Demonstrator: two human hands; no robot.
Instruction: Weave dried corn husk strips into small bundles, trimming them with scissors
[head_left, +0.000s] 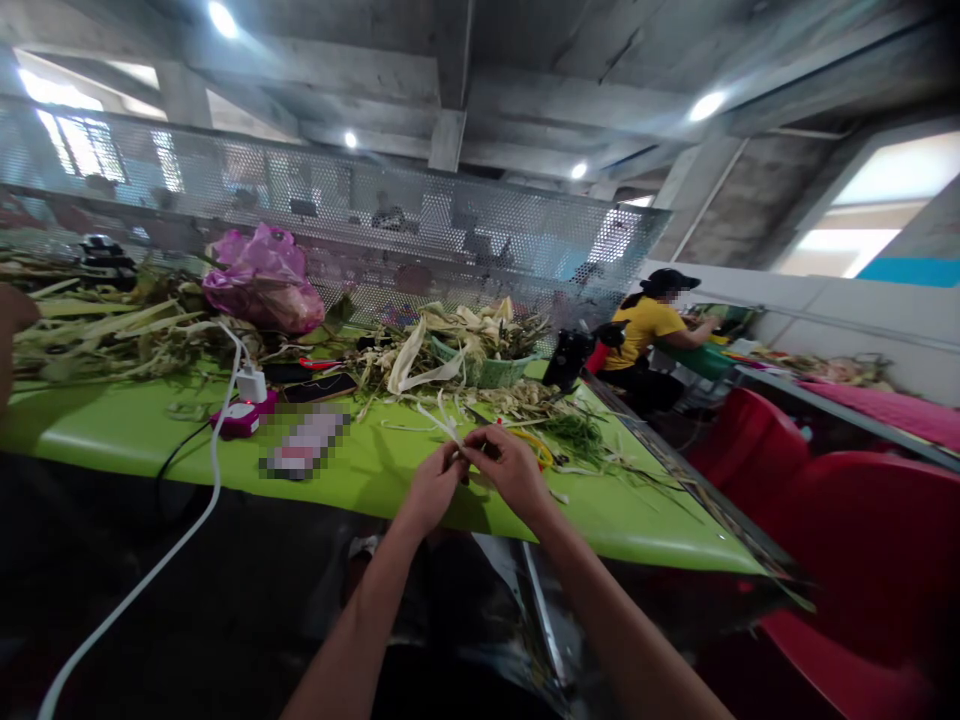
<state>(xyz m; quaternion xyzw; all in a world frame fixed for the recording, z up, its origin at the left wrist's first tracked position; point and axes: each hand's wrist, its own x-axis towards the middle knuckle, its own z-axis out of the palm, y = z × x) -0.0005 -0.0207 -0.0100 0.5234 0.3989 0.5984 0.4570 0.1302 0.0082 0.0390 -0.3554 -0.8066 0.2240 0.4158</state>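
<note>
Both of my hands meet above the near edge of the green table (105, 425). My left hand (435, 487) and my right hand (510, 465) each pinch a thin pale strip of dried leaf (444, 424) between the fingertips. The strip runs up and to the left from my fingers. Loose dried leaves and green stems (570, 430) lie on the table just beyond my hands. A yellow loop (541, 447) shows behind my right hand.
A green basket (487, 370) full of husks stands mid-table, a pink plastic bag (262, 280) at back left. A white cable (187, 530) and charger (251, 385) lie at left. A perforated metal screen (420, 230) backs the table. Red chairs (862, 560) stand right; a person in yellow (649, 330) works beyond.
</note>
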